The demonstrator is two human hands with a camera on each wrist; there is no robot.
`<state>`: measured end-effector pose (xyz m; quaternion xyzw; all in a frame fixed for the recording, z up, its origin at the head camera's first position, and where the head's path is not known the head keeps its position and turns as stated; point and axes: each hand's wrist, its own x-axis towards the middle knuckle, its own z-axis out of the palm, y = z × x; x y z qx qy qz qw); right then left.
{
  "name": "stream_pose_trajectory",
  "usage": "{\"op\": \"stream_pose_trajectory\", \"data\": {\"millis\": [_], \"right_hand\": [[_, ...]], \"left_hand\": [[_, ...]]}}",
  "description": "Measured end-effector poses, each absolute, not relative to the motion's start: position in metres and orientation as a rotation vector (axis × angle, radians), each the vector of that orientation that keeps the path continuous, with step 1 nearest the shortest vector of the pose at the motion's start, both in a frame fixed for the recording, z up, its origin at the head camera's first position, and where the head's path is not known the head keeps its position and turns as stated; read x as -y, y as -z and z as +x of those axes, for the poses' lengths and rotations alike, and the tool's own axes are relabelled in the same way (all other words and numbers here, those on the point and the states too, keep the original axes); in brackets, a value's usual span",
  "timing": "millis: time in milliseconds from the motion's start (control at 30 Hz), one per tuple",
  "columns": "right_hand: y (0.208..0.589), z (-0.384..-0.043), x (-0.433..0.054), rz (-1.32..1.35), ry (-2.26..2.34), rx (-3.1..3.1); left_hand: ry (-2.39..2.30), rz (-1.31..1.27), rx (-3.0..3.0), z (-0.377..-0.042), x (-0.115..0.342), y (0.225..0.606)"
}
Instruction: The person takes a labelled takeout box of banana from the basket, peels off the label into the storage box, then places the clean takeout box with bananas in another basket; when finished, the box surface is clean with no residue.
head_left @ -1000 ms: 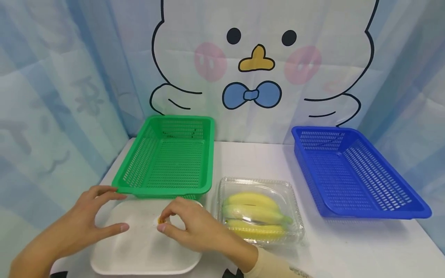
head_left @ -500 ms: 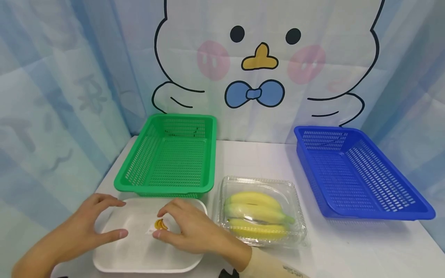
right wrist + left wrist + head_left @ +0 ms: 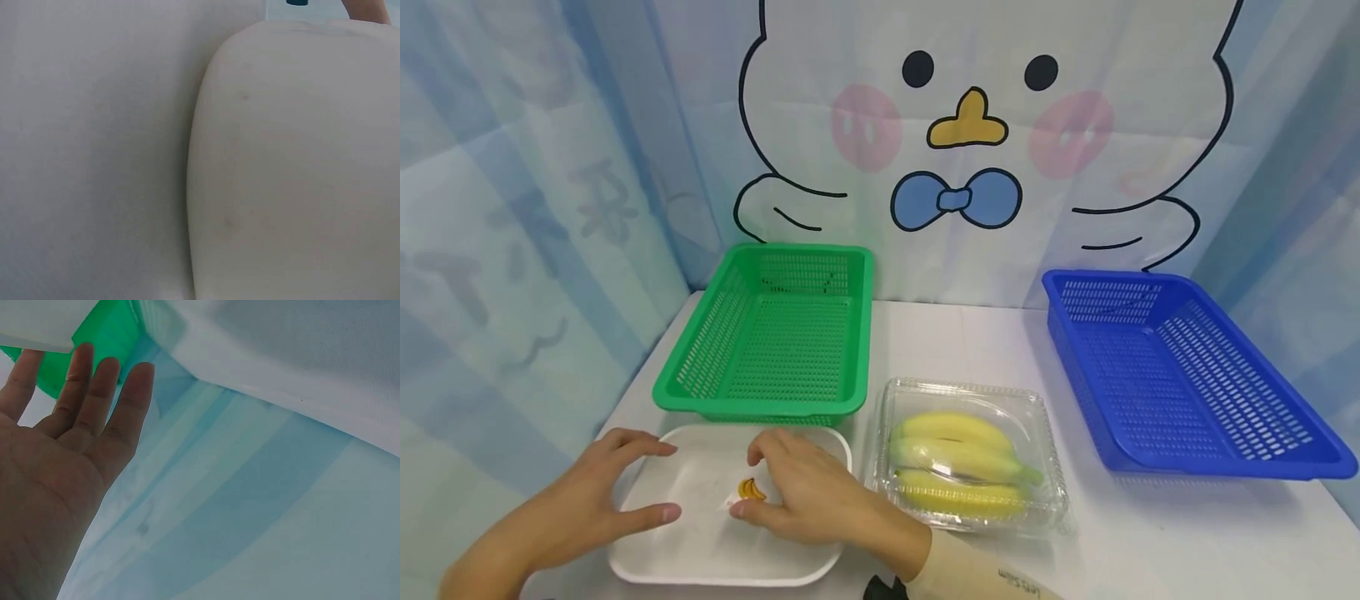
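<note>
A white tray (image 3: 685, 542) lies at the front left of the table, with a small banana picture (image 3: 750, 489) flat near its middle. My right hand (image 3: 808, 496) is over the tray's right half, its fingers loosely bent and its thumb tip at the picture's lower edge. At the tray's left edge, my left hand (image 3: 583, 500) holds thumb and fingers spread apart. The left wrist view shows the fingers of that hand (image 3: 56, 462) extended below the tray's corner (image 3: 37, 322). Only the tray (image 3: 300, 162) fills the right wrist view; the right hand is out of it.
Behind the tray stands a green basket (image 3: 853, 358). A clear clamshell box (image 3: 970, 396) with yellow bananas (image 3: 958, 458) inside sits right of the tray. Farther right is a blue basket (image 3: 1075, 392). A printed curtain (image 3: 955, 267) hangs behind the white table (image 3: 955, 342).
The right hand has let go of the banana picture, which now lies flat on the tray. Its thumb and fingers have spread apart. The left hand has kept nearly the same pose.
</note>
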<state>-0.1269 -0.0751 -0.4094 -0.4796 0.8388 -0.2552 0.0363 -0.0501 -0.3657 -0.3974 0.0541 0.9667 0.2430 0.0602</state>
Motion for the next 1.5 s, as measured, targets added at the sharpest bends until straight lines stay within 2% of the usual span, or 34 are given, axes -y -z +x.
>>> {"op": "stream_pose_trajectory", "data": {"millis": [267,967,1200,1500], "right_hand": [[0.411,-0.127,0.075,-1.502,0.799,-2.6],[0.41,-0.125,0.086,-1.406,0.425,-2.561],[0.416,-0.126,0.091,-1.394,0.516,-2.596],[0.418,-0.129,0.096,-1.309,0.595,-2.655]], "left_hand": [[-0.736,0.198,-2.946,-0.05,0.364,0.398],[-0.694,0.154,-2.862,-0.052,0.371,0.405],[-0.71,0.108,-2.796,-0.051,0.371,0.409],[-0.71,0.176,-2.859,-0.054,0.37,0.409]]}}
